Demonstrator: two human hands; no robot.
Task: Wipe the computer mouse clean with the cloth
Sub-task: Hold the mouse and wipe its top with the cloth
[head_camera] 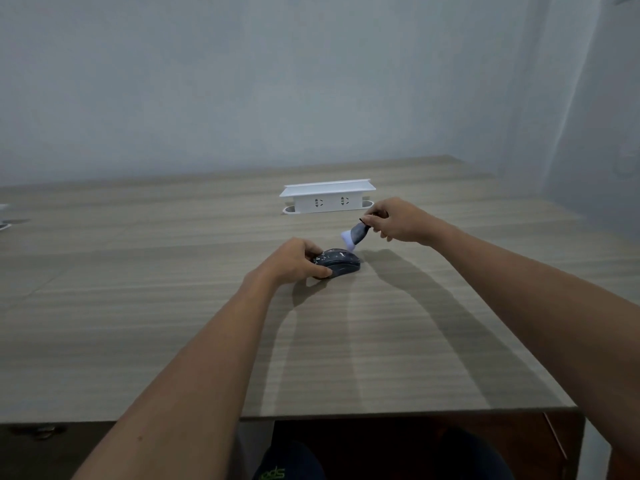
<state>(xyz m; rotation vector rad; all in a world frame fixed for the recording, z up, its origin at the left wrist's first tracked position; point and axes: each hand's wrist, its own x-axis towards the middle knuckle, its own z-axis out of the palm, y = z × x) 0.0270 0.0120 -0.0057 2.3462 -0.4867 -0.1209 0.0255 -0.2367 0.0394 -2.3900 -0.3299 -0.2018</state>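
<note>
A dark computer mouse (pixel 341 262) lies on the wooden table (pixel 173 323) near the middle. My left hand (pixel 294 258) grips its left side, fingers curled around the near and far edges. My right hand (pixel 394 220) hovers to the right and a little above the mouse, pinching a small grey cleaning tool with a white cloth-like tip (pixel 354 236). The white tip points down-left and sits just above the mouse's far right end; whether it touches is unclear.
A white pop-up socket box (pixel 327 199) stands behind the mouse, close to my right hand. Pale objects (pixel 5 216) sit at the table's far left edge. A wall runs behind the table. My knees show below the near edge.
</note>
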